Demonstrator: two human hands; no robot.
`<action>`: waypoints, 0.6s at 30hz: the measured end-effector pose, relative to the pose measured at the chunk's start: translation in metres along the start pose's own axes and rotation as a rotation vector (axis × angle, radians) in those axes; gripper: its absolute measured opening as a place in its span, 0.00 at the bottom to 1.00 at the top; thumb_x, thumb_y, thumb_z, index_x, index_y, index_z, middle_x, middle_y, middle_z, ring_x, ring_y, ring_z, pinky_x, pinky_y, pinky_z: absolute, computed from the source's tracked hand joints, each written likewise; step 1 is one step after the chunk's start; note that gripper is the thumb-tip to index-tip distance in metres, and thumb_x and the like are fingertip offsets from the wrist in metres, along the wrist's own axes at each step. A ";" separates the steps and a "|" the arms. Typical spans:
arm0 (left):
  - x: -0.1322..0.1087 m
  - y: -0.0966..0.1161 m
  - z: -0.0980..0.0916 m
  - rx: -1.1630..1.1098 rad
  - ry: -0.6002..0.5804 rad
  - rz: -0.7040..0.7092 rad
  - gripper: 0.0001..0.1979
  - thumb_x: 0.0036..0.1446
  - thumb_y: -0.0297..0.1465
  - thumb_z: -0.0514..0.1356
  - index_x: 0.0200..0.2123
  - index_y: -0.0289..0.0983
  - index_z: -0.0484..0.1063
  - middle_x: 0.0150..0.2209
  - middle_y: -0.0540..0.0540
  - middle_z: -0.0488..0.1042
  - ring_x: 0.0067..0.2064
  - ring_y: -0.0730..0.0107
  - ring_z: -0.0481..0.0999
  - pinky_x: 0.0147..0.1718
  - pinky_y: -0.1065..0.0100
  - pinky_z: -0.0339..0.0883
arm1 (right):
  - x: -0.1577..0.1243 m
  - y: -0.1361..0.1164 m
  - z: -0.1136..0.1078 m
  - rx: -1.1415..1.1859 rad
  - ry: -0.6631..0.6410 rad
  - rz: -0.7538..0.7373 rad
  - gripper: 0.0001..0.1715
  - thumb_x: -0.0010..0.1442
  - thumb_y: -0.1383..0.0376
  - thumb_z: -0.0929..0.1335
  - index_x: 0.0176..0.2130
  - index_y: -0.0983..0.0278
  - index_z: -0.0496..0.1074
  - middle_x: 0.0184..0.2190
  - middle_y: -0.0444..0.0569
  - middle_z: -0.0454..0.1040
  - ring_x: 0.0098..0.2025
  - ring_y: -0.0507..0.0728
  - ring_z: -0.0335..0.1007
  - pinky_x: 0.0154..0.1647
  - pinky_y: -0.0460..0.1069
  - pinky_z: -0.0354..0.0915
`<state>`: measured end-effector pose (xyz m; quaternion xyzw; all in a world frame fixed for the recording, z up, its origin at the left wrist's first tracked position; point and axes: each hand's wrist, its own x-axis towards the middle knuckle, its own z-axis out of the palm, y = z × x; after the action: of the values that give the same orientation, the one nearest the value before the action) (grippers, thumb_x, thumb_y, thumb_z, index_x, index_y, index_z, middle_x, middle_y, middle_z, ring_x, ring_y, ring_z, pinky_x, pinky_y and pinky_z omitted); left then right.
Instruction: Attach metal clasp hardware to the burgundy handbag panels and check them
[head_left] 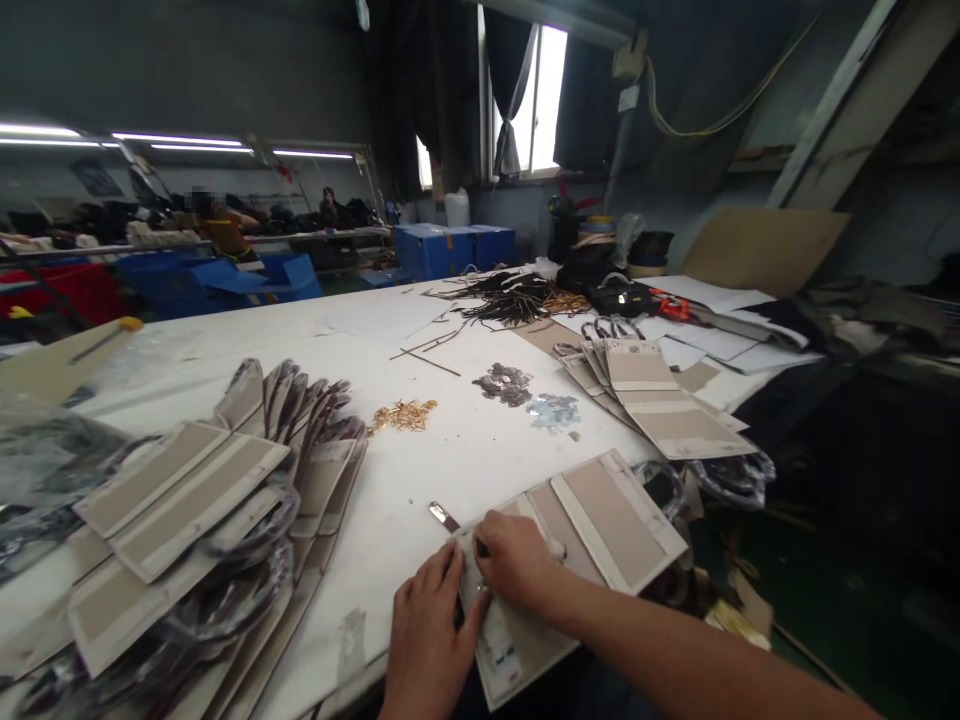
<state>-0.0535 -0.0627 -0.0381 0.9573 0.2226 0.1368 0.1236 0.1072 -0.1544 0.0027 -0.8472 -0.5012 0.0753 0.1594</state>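
A beige bag panel (626, 520) with pale strips lies flat at the table's front edge. My left hand (431, 625) grips its left end, thumb on top and fingers along the edge. Over the same end, my right hand (517, 565) is closed, with something small and dark in its fingers that I cannot make out. Just beyond my hands lies a dark tool with a shiny metal end (444, 516), partly hidden by them. Farther off are small heaps of gold-coloured pieces (405, 415), dark metal pieces (504, 384) and bluish pieces (553, 412).
Beige panels with plastic-wrapped handles (202, 490) are piled at the left. Another stack of panels (664, 400) sits to the right. Dark strips (502, 298) lie at the back of the white table (300, 345). Blue boxes (442, 250) and a person (221, 230) are beyond.
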 end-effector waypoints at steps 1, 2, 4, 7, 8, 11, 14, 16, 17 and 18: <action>0.000 -0.001 0.000 0.015 -0.001 0.007 0.25 0.69 0.40 0.56 0.66 0.41 0.68 0.68 0.42 0.68 0.67 0.55 0.67 0.62 0.50 0.63 | 0.001 0.000 0.001 -0.010 -0.007 -0.006 0.09 0.65 0.64 0.67 0.40 0.62 0.78 0.42 0.52 0.80 0.42 0.61 0.78 0.39 0.50 0.63; 0.001 -0.001 0.000 0.029 -0.004 0.014 0.25 0.69 0.40 0.56 0.66 0.41 0.68 0.68 0.42 0.68 0.67 0.55 0.67 0.62 0.50 0.63 | 0.001 -0.001 0.001 -0.022 -0.014 -0.012 0.09 0.65 0.64 0.67 0.41 0.62 0.78 0.42 0.52 0.80 0.43 0.61 0.78 0.40 0.51 0.63; 0.001 0.000 -0.001 0.055 -0.017 0.028 0.25 0.69 0.39 0.56 0.67 0.41 0.67 0.68 0.41 0.67 0.67 0.54 0.67 0.62 0.50 0.63 | 0.002 -0.002 0.002 -0.041 -0.029 -0.019 0.10 0.65 0.64 0.67 0.42 0.63 0.78 0.43 0.53 0.80 0.43 0.63 0.78 0.40 0.51 0.65; 0.001 0.006 -0.005 0.083 -0.042 0.034 0.26 0.70 0.38 0.55 0.68 0.39 0.66 0.69 0.39 0.66 0.67 0.53 0.66 0.62 0.49 0.61 | 0.002 -0.005 0.001 -0.046 -0.044 -0.028 0.11 0.65 0.62 0.68 0.44 0.63 0.79 0.44 0.54 0.79 0.44 0.64 0.78 0.41 0.52 0.67; 0.001 0.008 -0.006 0.088 -0.047 0.031 0.26 0.70 0.38 0.55 0.68 0.38 0.66 0.69 0.39 0.66 0.67 0.53 0.66 0.63 0.48 0.61 | 0.002 -0.007 0.000 -0.046 -0.043 -0.031 0.12 0.65 0.62 0.68 0.45 0.64 0.79 0.44 0.55 0.79 0.44 0.65 0.78 0.42 0.53 0.67; 0.000 0.013 -0.010 0.072 -0.052 0.009 0.26 0.70 0.39 0.55 0.68 0.38 0.66 0.69 0.38 0.65 0.68 0.52 0.65 0.63 0.48 0.60 | 0.001 -0.010 -0.003 -0.051 -0.038 -0.034 0.13 0.65 0.62 0.69 0.45 0.66 0.80 0.44 0.58 0.80 0.44 0.66 0.79 0.43 0.53 0.68; -0.002 0.013 -0.012 0.019 -0.039 -0.016 0.27 0.69 0.42 0.56 0.67 0.40 0.66 0.69 0.40 0.66 0.68 0.53 0.65 0.64 0.48 0.61 | 0.001 -0.008 -0.009 -0.043 -0.030 -0.023 0.13 0.64 0.62 0.69 0.43 0.65 0.82 0.43 0.58 0.82 0.45 0.65 0.79 0.44 0.53 0.68; -0.004 0.012 -0.012 -0.012 -0.016 -0.038 0.26 0.69 0.42 0.56 0.67 0.41 0.68 0.69 0.40 0.66 0.68 0.53 0.65 0.64 0.49 0.61 | 0.005 -0.002 -0.018 -0.022 -0.035 -0.012 0.12 0.63 0.62 0.70 0.42 0.62 0.84 0.42 0.55 0.83 0.45 0.63 0.80 0.43 0.51 0.68; -0.004 0.011 -0.012 -0.024 -0.008 -0.050 0.26 0.69 0.42 0.57 0.66 0.42 0.68 0.69 0.41 0.66 0.68 0.53 0.65 0.64 0.49 0.61 | 0.008 0.004 -0.024 -0.007 -0.038 -0.006 0.11 0.62 0.61 0.71 0.42 0.60 0.84 0.41 0.52 0.84 0.45 0.62 0.80 0.43 0.49 0.68; -0.004 0.011 -0.012 -0.033 -0.004 -0.062 0.25 0.69 0.41 0.57 0.66 0.42 0.69 0.68 0.41 0.66 0.67 0.53 0.65 0.64 0.49 0.61 | 0.013 0.011 -0.032 0.009 -0.038 0.002 0.11 0.62 0.60 0.72 0.42 0.58 0.84 0.42 0.49 0.84 0.45 0.60 0.80 0.43 0.48 0.68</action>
<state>-0.0570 -0.0719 -0.0248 0.9481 0.2495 0.1347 0.1441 0.1321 -0.1540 0.0295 -0.8454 -0.5030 0.0935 0.1536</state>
